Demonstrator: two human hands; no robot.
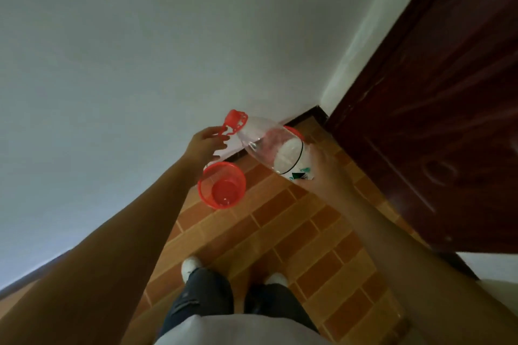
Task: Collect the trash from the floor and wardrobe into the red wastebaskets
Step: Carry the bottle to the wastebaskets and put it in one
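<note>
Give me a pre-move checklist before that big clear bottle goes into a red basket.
1. Left hand holds the red handle of the bottle: ok.
2. Right hand supports the bottle's base: ok.
3. Near basket upright, mouth open: ok.
4. Bottle over the near basket: not ok, it hangs beyond it.
5. Second basket behind the bottle has room: cannot tell.
6. Bottle fits the basket: cannot tell, it looks too large.
</note>
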